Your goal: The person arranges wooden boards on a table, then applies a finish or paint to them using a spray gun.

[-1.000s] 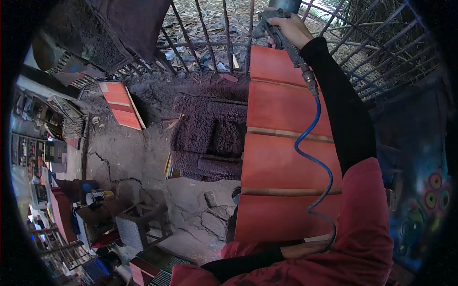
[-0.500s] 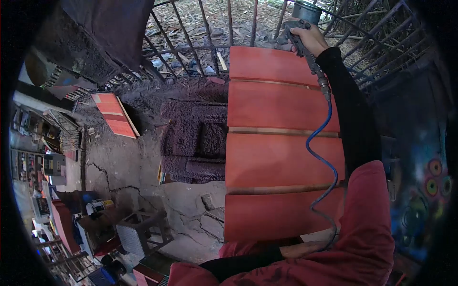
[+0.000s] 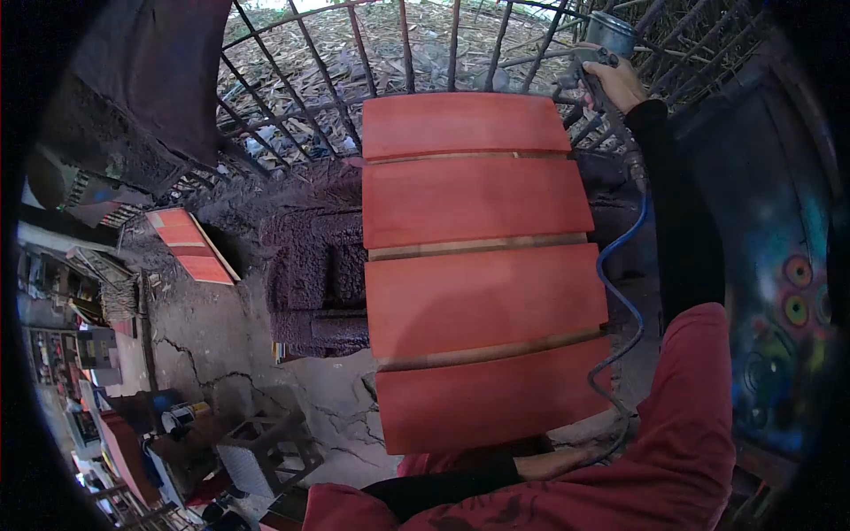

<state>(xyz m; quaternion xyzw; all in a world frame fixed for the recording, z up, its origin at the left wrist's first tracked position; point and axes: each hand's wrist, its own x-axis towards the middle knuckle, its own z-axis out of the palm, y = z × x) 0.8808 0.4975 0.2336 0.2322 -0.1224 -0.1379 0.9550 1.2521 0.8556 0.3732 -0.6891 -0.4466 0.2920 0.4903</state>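
Observation:
My right hand (image 3: 622, 84) is closed around a spray gun (image 3: 600, 69) with a metal paint cup (image 3: 611, 34) on top, beyond the far right corner of the boards. A blue coiled air hose (image 3: 634, 305) hangs from the gun's handle and runs down to my left hand (image 3: 553, 464), low by my lap. That hand looks closed on the hose; its fingers are partly hidden by my shirt. In front of me lie several red-orange painted boards (image 3: 478, 203) in a row, with bare wooden strips showing in the gaps.
A lumpy, dark paint-crusted block (image 3: 310, 292) stands left of the boards. Metal bars (image 3: 407, 44) close off the far side. Another red panel (image 3: 193, 246) leans on the floor at left, with a stool (image 3: 266, 451) nearer. A paint-spattered dark sheet (image 3: 753, 265) stands at right.
My right hand has carried the spray gun rightward, from over the far board to past its right edge. The view has shifted, so the boards appear further left. My left hand stays low.

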